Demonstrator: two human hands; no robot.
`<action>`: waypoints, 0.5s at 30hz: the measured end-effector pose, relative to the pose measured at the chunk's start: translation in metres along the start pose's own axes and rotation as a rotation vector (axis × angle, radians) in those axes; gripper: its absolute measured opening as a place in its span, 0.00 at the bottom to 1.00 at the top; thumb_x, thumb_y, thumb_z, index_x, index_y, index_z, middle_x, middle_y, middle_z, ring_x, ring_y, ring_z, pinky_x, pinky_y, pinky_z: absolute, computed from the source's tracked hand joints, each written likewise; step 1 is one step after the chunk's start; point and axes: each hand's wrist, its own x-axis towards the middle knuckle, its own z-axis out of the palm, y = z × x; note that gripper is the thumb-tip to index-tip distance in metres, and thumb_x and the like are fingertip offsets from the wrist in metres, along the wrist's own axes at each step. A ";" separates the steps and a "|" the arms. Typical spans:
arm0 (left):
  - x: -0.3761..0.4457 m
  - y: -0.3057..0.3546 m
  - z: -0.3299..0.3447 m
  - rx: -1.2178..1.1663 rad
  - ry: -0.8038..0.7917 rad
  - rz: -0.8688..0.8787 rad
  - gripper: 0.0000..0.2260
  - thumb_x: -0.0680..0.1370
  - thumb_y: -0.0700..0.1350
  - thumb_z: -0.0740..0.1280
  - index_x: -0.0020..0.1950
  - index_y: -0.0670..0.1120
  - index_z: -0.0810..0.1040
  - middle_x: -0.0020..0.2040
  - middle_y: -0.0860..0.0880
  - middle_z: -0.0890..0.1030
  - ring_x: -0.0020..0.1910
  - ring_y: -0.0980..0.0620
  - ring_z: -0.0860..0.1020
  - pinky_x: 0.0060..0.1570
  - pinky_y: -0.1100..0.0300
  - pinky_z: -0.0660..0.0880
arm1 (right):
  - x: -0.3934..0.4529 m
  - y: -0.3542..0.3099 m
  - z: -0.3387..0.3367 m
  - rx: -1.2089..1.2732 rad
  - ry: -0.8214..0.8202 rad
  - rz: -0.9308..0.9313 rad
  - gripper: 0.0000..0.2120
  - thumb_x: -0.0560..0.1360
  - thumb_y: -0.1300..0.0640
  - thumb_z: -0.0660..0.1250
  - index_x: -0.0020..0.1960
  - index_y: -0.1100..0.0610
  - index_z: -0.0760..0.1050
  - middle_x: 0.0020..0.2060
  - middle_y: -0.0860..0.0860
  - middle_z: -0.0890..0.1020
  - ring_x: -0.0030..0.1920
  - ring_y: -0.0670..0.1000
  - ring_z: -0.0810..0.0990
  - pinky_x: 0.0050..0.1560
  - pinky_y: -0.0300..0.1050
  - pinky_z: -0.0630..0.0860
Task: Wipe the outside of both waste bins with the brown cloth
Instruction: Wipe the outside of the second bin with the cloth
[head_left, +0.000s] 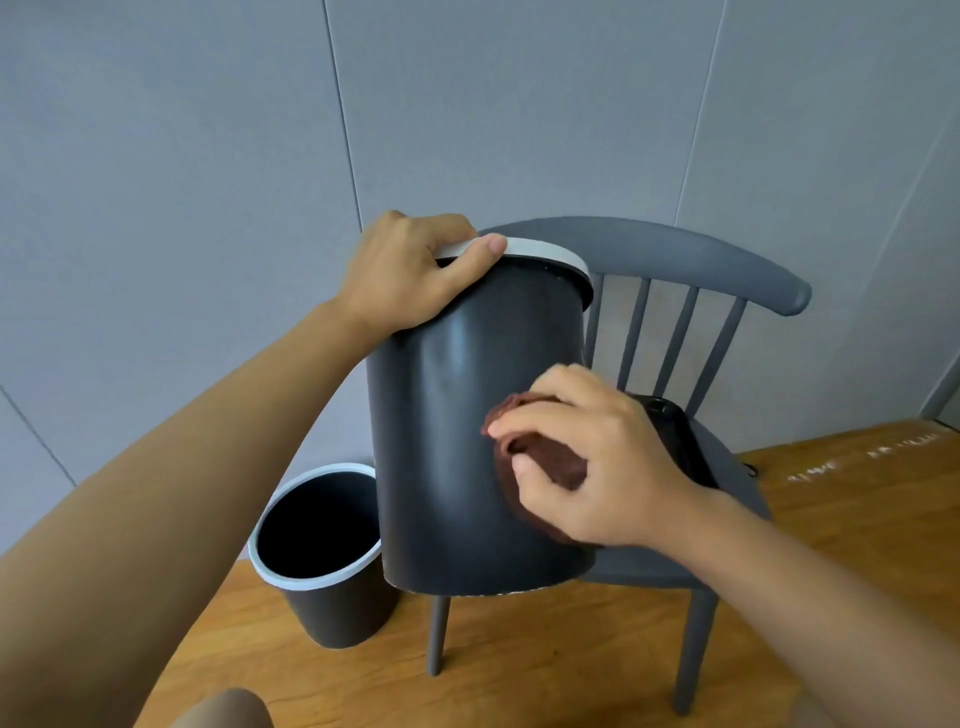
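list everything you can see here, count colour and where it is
held waste bin: 1, dark grey with white rim, raised in front of the chair
second waste bin: 1, dark grey with white rim, upright on the floor, left of the chair
brown cloth: 1, brown, pressed on the held bin's side
chair: 1, grey, by the wall
black object: 1, on the chair seat, partly hidden
floor: wooden
wall: grey panels
left hand: grips the held bin's rim
right hand: holds the cloth

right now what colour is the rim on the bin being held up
White, or very pale grey, topping the dark grey held bin; its rim shows best in the head view.
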 end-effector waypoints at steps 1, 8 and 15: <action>-0.001 -0.002 -0.001 -0.005 0.002 -0.005 0.23 0.80 0.63 0.61 0.41 0.46 0.82 0.30 0.48 0.77 0.32 0.44 0.74 0.34 0.52 0.72 | -0.012 -0.006 0.001 0.003 -0.063 -0.030 0.13 0.74 0.51 0.71 0.56 0.53 0.85 0.50 0.49 0.80 0.50 0.51 0.79 0.45 0.52 0.80; -0.003 0.001 -0.002 -0.082 0.002 0.026 0.21 0.80 0.61 0.63 0.38 0.46 0.80 0.29 0.47 0.75 0.30 0.42 0.73 0.32 0.50 0.71 | 0.028 0.031 -0.025 0.073 0.203 0.161 0.13 0.77 0.56 0.68 0.59 0.52 0.85 0.51 0.50 0.82 0.55 0.48 0.81 0.60 0.45 0.76; -0.006 -0.003 -0.004 -0.120 0.038 0.055 0.20 0.81 0.57 0.64 0.37 0.44 0.79 0.26 0.48 0.71 0.27 0.43 0.70 0.27 0.53 0.67 | 0.038 0.043 -0.010 0.094 0.380 0.270 0.14 0.78 0.56 0.67 0.60 0.54 0.86 0.52 0.49 0.82 0.55 0.46 0.81 0.62 0.42 0.76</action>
